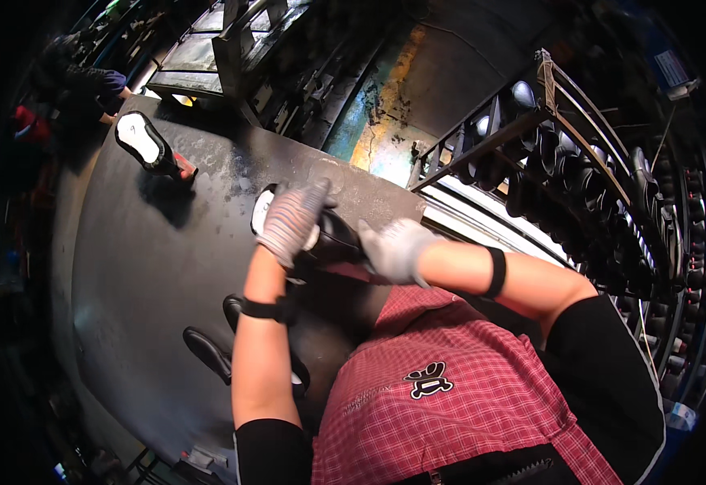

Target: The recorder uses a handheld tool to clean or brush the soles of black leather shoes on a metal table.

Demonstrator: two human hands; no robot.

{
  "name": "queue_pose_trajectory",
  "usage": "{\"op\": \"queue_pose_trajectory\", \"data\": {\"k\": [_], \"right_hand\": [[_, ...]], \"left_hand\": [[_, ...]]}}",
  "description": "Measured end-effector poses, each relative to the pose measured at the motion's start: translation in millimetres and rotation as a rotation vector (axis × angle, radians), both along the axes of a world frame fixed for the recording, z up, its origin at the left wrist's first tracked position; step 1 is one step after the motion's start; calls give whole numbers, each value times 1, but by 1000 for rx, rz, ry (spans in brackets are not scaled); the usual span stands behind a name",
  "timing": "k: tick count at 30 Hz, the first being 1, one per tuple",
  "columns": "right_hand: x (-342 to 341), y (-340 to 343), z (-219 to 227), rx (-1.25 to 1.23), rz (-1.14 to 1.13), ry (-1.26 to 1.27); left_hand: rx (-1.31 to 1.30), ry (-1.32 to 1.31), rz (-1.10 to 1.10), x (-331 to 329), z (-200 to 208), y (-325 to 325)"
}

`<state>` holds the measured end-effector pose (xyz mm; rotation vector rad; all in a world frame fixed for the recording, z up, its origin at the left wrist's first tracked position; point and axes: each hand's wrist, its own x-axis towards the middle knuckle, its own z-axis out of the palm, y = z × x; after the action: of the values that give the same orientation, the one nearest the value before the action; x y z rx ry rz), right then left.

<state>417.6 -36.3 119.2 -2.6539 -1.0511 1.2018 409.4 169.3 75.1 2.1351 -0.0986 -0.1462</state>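
Both my hands wear pale knit gloves and are on one black shoe (338,237) with a white underside, held over the table close to my apron. My left hand (292,217) lies across its white end with the fingers wrapped over it, slightly blurred. At the other end, my right hand (397,249) grips the black part, and its fingertips are partly hidden. A second shoe (141,139), white bottom up on a red block-like piece, is propped at the table's far left. More black shoes (207,352) lie beside my left forearm, partly covered by it.
The dark metal table (126,267) has its far edge just beyond my hands. A rack (547,121) with several rows of black shoes stands at the right. Metal machinery (199,65) is past the far edge. Another person's arm (113,89) reaches in at upper left.
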Motion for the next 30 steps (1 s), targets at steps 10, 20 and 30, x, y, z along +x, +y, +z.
{"op": "queue_pose_trajectory", "data": {"k": [10,20,30], "right_hand": [[-97,-118,-238,928,-753,-327],[-62,-77,-184,1255,-1439,812],[-36,-78,-82,676,180,-240]], "left_hand": [[751,-128,68,-52,-21,-168],[611,-130,130,-54,-16,-165],[658,-310,1159,-207,-44,8]]}}
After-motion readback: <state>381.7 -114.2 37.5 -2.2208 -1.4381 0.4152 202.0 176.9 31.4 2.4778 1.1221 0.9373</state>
